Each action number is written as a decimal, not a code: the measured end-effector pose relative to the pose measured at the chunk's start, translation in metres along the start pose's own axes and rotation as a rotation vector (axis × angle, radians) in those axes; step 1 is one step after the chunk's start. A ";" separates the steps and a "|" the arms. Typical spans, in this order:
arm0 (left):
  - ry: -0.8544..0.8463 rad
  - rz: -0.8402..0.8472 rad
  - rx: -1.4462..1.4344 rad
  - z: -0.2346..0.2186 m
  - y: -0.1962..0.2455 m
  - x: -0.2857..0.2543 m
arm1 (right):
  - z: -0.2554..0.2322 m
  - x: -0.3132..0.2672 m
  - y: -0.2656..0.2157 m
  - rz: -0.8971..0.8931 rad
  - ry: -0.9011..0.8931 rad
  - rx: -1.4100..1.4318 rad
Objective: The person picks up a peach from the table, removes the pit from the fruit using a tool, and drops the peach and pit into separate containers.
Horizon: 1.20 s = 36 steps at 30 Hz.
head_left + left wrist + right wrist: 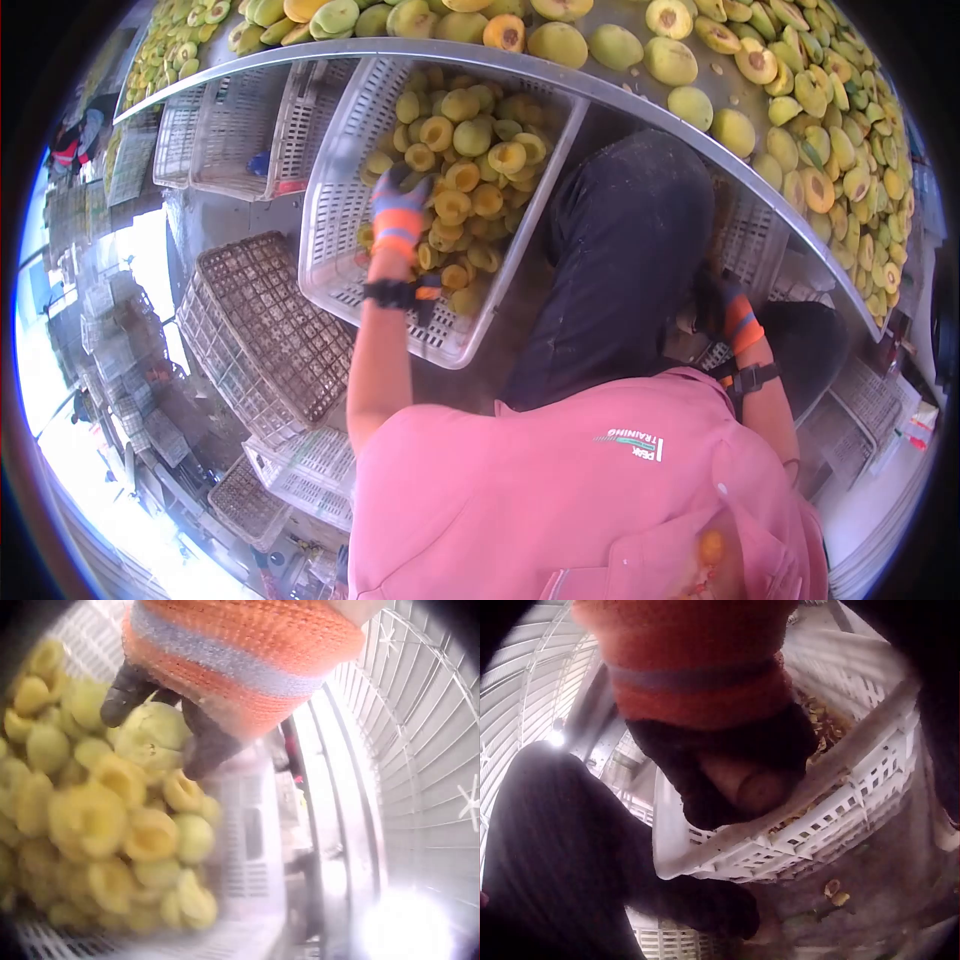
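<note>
A white plastic crate (330, 215) holds many pitted yellow-green apricot halves (487, 200). My left hand (402, 212), in a dark glove with an orange and grey cuff, reaches into its left side. In the left wrist view, the thumb and fingers curl round a pale green apricot (152, 735) on top of the pile. My right hand (727, 769), gloved alike, is low beside my leg, over the rim of another white crate (855, 799). Its fingers wrap a brown, round-ended handle (763, 793); the rest of that tool is hidden.
A metal-edged table (480, 50) heaped with apricots curves across the front. More white crates (235, 130) stand under it at left. A brown-stained crate (275, 325) lies tilted at my left. My knee (640, 190) is between the two hands. Small yellow scraps (836, 892) lie on the floor.
</note>
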<state>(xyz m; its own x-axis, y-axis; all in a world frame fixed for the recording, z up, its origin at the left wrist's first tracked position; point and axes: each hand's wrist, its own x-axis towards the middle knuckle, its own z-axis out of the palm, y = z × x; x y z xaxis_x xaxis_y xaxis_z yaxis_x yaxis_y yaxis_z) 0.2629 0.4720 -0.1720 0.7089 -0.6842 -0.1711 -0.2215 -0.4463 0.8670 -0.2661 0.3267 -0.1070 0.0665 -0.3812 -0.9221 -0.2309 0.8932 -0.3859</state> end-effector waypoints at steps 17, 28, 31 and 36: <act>-0.320 -0.254 1.131 -0.020 -0.157 -0.069 | -0.011 -0.005 0.005 -0.099 -0.049 -0.094; -0.006 0.239 0.515 -0.011 0.182 -0.045 | 0.015 -0.085 -0.057 -0.260 -0.066 -0.255; 0.029 0.618 0.202 0.030 0.271 -0.052 | 0.008 -0.110 -0.073 -0.454 -0.237 -0.405; -0.284 0.802 0.408 0.135 0.375 -0.008 | -0.007 -0.137 -0.102 -0.699 -0.429 -0.119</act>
<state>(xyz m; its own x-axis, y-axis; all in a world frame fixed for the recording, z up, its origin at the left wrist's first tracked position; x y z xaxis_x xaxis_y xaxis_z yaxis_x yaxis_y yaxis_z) 0.0838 0.2324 0.0915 0.0659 -0.9656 0.2513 -0.8280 0.0876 0.5538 -0.2581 0.2862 0.0586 0.5922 -0.6932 -0.4108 -0.0987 0.4436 -0.8908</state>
